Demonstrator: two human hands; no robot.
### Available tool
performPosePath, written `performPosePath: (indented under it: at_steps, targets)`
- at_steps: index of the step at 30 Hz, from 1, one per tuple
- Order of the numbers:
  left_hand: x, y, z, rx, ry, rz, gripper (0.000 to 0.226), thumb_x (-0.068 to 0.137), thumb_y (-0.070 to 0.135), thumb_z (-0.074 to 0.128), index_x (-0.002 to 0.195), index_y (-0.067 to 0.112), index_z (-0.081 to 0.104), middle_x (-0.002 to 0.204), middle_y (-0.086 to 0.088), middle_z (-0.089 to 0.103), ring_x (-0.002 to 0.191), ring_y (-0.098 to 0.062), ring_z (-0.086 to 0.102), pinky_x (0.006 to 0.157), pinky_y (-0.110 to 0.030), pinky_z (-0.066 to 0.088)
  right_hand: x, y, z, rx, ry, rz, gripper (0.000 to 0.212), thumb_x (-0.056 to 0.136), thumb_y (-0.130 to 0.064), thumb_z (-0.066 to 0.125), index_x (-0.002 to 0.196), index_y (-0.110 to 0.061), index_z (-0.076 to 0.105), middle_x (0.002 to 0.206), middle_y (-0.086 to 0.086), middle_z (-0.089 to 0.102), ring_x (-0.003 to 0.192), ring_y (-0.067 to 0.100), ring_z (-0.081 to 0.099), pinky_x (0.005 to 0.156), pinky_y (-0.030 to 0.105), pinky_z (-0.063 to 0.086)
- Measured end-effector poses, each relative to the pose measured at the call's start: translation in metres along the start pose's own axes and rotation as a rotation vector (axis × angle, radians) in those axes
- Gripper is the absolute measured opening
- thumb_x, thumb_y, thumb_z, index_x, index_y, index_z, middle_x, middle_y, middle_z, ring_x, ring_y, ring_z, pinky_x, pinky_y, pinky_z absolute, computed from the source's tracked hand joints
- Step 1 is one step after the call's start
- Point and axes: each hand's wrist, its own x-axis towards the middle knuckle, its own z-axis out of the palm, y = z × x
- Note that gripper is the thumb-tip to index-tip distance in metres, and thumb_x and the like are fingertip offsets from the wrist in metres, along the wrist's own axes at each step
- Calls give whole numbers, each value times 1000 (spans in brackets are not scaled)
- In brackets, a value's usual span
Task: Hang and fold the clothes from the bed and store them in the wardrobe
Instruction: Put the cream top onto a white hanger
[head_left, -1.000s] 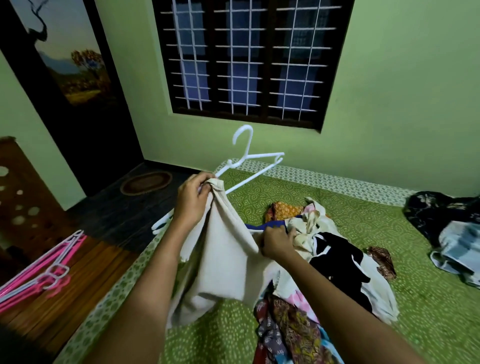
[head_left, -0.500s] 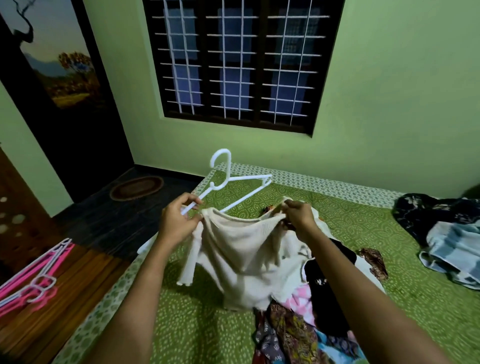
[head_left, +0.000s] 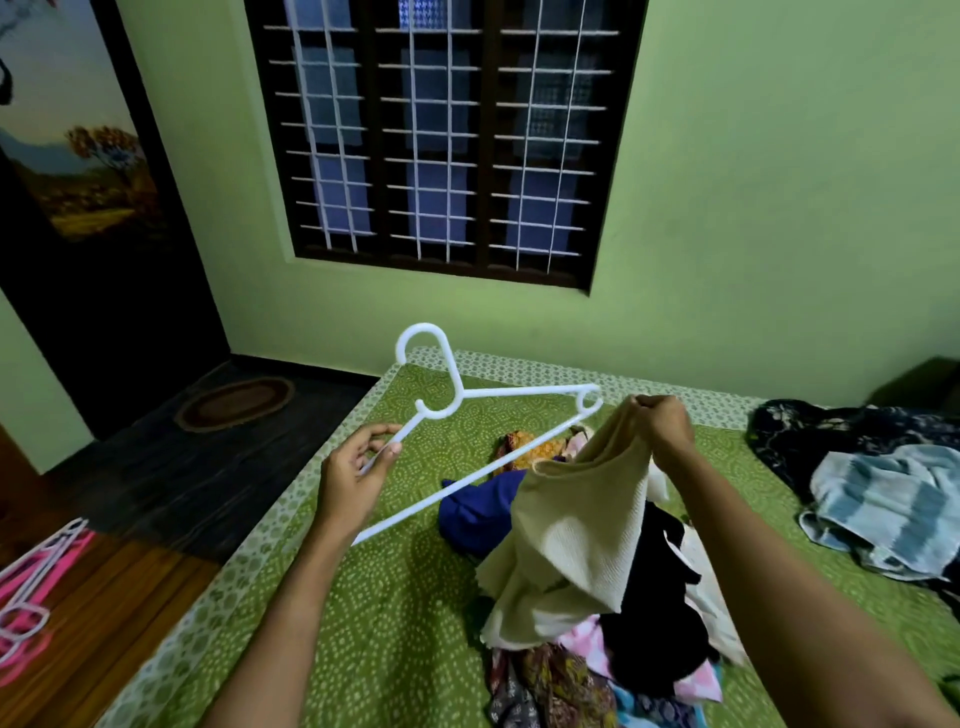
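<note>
My left hand (head_left: 353, 475) pinches the left arm of a white plastic hanger (head_left: 470, 441), held above the green bed (head_left: 395, 613) with its hook pointing up. My right hand (head_left: 662, 428) grips a cream knit top (head_left: 576, 535) by its upper edge, and the top hangs down over a pile of mixed clothes (head_left: 623, 654). The hanger's right end is just left of my right hand and is outside the top. A blue garment (head_left: 475, 514) lies under the hanger's bottom bar.
Dark and striped blue clothes (head_left: 872, 483) lie at the bed's right side. Pink and white hangers (head_left: 31, 597) rest on a wooden surface at the lower left. A barred window is in the green wall ahead. A dark floor with an oval mat (head_left: 234, 402) lies left of the bed.
My left hand has let go of the cream top and now holds only the hanger. My right hand has lifted the top up and to the right, so it hangs from that hand alone.
</note>
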Motion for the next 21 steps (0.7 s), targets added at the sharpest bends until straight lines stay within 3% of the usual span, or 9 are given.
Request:
performPosePath:
  at_steps: [2, 4, 7, 9, 12, 17, 21]
  targets:
    - [2, 0, 2, -14, -40, -4, 30, 87, 0, 59, 88, 30, 62, 69, -3, 54, 64, 1, 54, 62, -12, 42, 5, -1, -5, 20, -33, -36, 25, 91, -23, 58, 109, -11, 70, 109, 17, 68, 102, 32, 62, 83, 33, 46]
    - [3, 0, 5, -6, -80, -2, 28, 87, 1, 60, 88, 29, 64, 71, -6, 56, 66, -2, 54, 62, -13, 42, 3, -10, -8, 1, -82, -127, 20, 91, -18, 58, 97, -6, 73, 91, 15, 69, 82, 23, 60, 69, 30, 42]
    - [3, 1, 12, -22, -79, -9, 27, 87, 2, 61, 89, 28, 64, 73, -7, 56, 65, 0, 54, 62, -11, 42, -3, -30, -11, -184, -121, -274, 18, 91, -17, 57, 79, -11, 69, 80, 17, 62, 72, 21, 51, 58, 30, 31]
    - [2, 3, 15, -46, -72, -13, 28, 86, -1, 61, 88, 27, 64, 71, -6, 55, 63, 2, 54, 61, -10, 42, -6, -40, -12, -357, -162, -372, 13, 88, -13, 58, 85, -18, 71, 97, 19, 61, 82, 26, 54, 65, 29, 37]
    - [0, 7, 14, -64, -77, -13, 28, 85, -3, 61, 88, 24, 65, 68, -3, 55, 62, 3, 54, 60, -10, 43, -13, -48, -11, -520, -190, -440, 23, 90, -13, 58, 110, -13, 69, 118, 15, 55, 102, 32, 57, 81, 34, 45]
    - [-4, 10, 18, -102, -58, -45, 30, 84, -5, 61, 88, 24, 65, 69, -2, 58, 63, 3, 55, 63, -15, 46, -24, -57, -6, -514, -164, -513, 23, 87, -4, 59, 108, -9, 68, 116, 16, 56, 101, 32, 58, 80, 34, 45]
    - [-3, 6, 25, -111, 18, -83, 32, 85, -5, 61, 86, 27, 64, 73, 0, 61, 69, -10, 57, 63, -14, 48, -44, -74, 3, -530, -180, -681, 20, 90, -9, 58, 108, -7, 67, 112, 14, 53, 97, 32, 57, 85, 42, 50]
